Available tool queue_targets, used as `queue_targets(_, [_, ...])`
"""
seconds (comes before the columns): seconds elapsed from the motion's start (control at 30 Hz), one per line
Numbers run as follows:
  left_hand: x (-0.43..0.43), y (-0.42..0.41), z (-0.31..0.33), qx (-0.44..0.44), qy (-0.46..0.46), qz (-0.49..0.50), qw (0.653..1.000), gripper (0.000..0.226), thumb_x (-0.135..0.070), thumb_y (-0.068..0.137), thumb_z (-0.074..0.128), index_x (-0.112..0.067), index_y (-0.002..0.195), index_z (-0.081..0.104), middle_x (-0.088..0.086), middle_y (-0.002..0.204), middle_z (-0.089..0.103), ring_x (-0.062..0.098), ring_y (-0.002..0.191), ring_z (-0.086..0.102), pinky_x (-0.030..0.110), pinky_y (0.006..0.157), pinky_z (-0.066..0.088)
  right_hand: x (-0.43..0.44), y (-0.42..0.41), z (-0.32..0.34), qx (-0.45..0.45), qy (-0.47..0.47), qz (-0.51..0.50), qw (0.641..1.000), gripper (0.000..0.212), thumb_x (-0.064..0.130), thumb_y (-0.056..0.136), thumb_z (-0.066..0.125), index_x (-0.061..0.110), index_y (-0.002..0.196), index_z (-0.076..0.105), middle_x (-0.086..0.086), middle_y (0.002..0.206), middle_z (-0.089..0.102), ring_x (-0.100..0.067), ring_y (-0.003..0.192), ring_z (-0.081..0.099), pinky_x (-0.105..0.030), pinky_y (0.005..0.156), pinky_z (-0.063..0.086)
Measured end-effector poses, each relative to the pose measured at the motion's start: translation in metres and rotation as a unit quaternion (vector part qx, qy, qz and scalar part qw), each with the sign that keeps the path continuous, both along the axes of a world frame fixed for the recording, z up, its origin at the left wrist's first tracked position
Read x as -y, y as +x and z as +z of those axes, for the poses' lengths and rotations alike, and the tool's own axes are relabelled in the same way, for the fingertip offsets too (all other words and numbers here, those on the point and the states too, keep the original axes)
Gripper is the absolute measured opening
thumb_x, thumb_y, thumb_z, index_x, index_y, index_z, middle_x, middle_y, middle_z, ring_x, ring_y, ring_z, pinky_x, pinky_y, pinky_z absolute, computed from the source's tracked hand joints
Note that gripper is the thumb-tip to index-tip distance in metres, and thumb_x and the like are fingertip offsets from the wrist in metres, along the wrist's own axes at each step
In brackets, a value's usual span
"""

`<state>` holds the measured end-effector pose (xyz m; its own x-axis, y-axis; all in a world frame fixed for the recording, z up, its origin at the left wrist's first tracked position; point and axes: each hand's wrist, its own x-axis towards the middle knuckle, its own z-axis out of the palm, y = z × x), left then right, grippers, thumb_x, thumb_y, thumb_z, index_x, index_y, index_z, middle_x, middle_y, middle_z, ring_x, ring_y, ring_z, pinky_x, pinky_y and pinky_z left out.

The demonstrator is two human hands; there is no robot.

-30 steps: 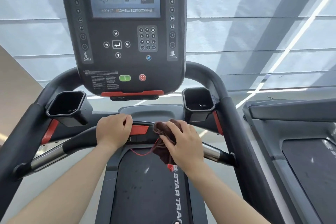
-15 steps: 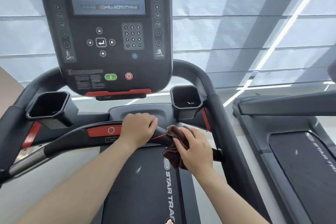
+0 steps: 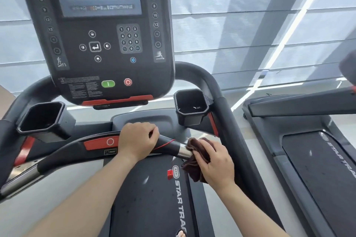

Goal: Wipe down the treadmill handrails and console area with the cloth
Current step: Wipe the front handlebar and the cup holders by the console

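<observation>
while the left hand curls around the front handrail beside its red stop panel | right hand grips the brown cloth, bunched against the handrail's silver end just right of the left hand | red safety cord crosses the bar between both hands | red clip hangs over the belt

The right hand has slid the brown cloth outward along the front handlebar onto its silver grip. The left hand has followed rightward, uncovering the red stop panel.
</observation>
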<state>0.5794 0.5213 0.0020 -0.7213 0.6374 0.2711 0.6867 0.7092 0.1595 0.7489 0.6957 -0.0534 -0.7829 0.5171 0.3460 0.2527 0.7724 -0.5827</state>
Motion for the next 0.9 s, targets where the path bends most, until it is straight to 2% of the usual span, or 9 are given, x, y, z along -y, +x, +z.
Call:
queue_targets(0.1, [0.0, 0.001, 0.0, 0.003, -0.002, 0.005, 1.0, 0.032, -0.03, 0.081, 0.039, -0.017, 0.052, 0.044, -0.002, 0.047, 0.044, 0.021, 0.047, 0.039, 0.03, 0.051, 0.021, 0.014, -0.011, 0.008, -0.012, 0.009, 0.032, 0.999, 0.033, 0.045, 0.082, 0.057, 0.035, 0.114, 0.06, 0.009, 0.107, 0.063, -0.016, 0.098, 0.056, -0.031, 0.082, 0.049])
queue_targets(0.3, [0.0, 0.0, 0.0, 0.013, -0.013, -0.004, 1.0, 0.036, -0.033, 0.083, 0.033, -0.017, 0.058, 0.054, 0.0, 0.052, 0.054, 0.021, 0.051, 0.047, 0.033, 0.051, 0.03, 0.013, -0.009, 0.002, -0.037, 0.022, 0.05, 0.998, 0.034, 0.044, 0.085, 0.058, 0.034, 0.117, 0.059, 0.007, 0.111, 0.062, -0.015, 0.1, 0.054, -0.026, 0.087, 0.043])
queue_targets(0.47, [0.003, -0.002, 0.0, 0.039, -0.036, -0.011, 0.999, 0.04, -0.036, 0.085, 0.027, -0.018, 0.066, 0.058, -0.001, 0.062, 0.06, 0.022, 0.062, 0.054, 0.033, 0.057, 0.03, 0.002, -0.004, 0.004, -0.008, -0.038, 0.011, 0.999, 0.036, 0.046, 0.083, 0.057, 0.034, 0.117, 0.06, 0.013, 0.114, 0.062, -0.014, 0.103, 0.059, -0.025, 0.081, 0.048])
queue_targets(0.57, [0.0, -0.011, 0.003, 0.144, -0.029, -0.01, 0.989, 0.028, -0.035, 0.088, 0.037, -0.026, 0.076, 0.061, -0.009, 0.078, 0.065, 0.015, 0.076, 0.057, 0.031, 0.064, 0.036, -0.007, -0.012, 0.013, 0.005, -0.078, 0.024, 0.997, 0.034, 0.043, 0.084, 0.06, 0.038, 0.117, 0.059, 0.019, 0.114, 0.061, -0.011, 0.105, 0.059, -0.029, 0.081, 0.05])
queue_targets(0.63, [-0.005, -0.022, 0.009, 0.224, 0.006, -0.01, 0.974, 0.018, -0.034, 0.086, 0.045, -0.031, 0.079, 0.062, -0.015, 0.082, 0.063, 0.009, 0.08, 0.056, 0.03, 0.066, 0.042, -0.012, -0.022, 0.023, -0.003, -0.093, 0.044, 0.995, 0.034, 0.043, 0.084, 0.059, 0.038, 0.117, 0.059, 0.02, 0.112, 0.061, -0.01, 0.106, 0.058, -0.032, 0.086, 0.05])
queue_targets(0.67, [-0.008, -0.029, 0.013, 0.237, 0.017, -0.016, 0.971, 0.015, -0.034, 0.085, 0.047, -0.032, 0.079, 0.061, -0.015, 0.082, 0.061, 0.008, 0.08, 0.055, 0.029, 0.067, 0.043, -0.015, -0.03, 0.029, -0.008, -0.096, 0.048, 0.994, 0.033, 0.044, 0.083, 0.057, 0.039, 0.116, 0.059, 0.02, 0.11, 0.061, -0.008, 0.104, 0.058, -0.03, 0.087, 0.049])
queue_targets(0.8, [-0.023, -0.064, 0.026, 0.215, 0.021, -0.041, 0.975, 0.014, -0.029, 0.086, 0.05, -0.028, 0.086, 0.064, -0.008, 0.095, 0.063, 0.014, 0.094, 0.056, 0.034, 0.078, 0.046, -0.031, -0.079, 0.058, -0.026, -0.091, 0.047, 0.994, 0.033, 0.042, 0.085, 0.059, 0.039, 0.117, 0.056, 0.02, 0.11, 0.061, -0.006, 0.102, 0.057, -0.019, 0.085, 0.043])
queue_targets(0.9, [-0.03, -0.093, 0.03, 0.151, 0.042, -0.06, 0.986, 0.013, -0.025, 0.085, 0.053, -0.023, 0.092, 0.065, -0.006, 0.102, 0.061, 0.018, 0.096, 0.055, 0.038, 0.081, 0.047, -0.041, -0.127, 0.074, -0.031, -0.063, 0.036, 0.997, 0.034, 0.044, 0.085, 0.058, 0.039, 0.118, 0.054, 0.017, 0.112, 0.06, -0.008, 0.103, 0.056, -0.022, 0.087, 0.041])
